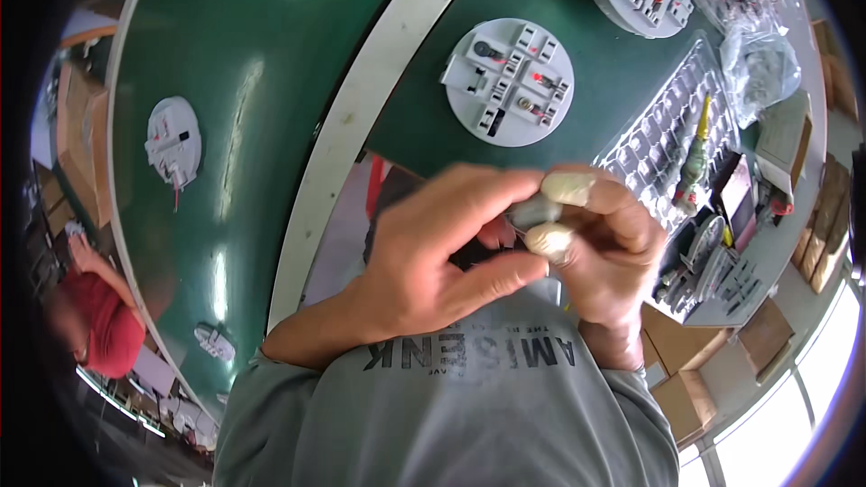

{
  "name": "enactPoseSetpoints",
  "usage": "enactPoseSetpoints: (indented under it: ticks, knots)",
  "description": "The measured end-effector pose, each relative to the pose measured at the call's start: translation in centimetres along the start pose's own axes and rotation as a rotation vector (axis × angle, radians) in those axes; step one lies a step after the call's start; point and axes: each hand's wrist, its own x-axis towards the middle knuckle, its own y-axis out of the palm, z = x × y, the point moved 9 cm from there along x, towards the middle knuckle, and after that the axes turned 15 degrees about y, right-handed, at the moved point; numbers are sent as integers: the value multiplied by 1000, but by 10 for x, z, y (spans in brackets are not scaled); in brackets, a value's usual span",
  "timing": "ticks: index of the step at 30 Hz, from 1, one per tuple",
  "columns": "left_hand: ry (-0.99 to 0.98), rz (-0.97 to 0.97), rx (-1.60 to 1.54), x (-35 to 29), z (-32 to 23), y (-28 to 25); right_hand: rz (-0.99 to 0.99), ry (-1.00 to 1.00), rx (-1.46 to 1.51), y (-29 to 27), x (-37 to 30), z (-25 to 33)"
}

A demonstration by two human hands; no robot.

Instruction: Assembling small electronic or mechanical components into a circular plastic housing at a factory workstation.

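The right hand [613, 257] pinches a grey part [534, 213] between its fingers; whether the left hand [419, 248] grips too, I cannot tell. Its handling looks unfinished; beyond the fingers, a disc [494, 101] already carries components [544, 79].

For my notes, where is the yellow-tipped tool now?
In the head view, the yellow-tipped tool lies toward the right, along the right side of the clear tray, above and right of the right hand.
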Motion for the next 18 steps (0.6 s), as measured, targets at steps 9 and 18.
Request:
enactPoseSetpoints:
  ticks: [9,18]
  knots:
    - [41,157,318,-6,-10,11,-73,-86,-241,-2,-21,-19]
    - [-451,349,206,-3,17,-7,201,-414,-835,34,-12,16]
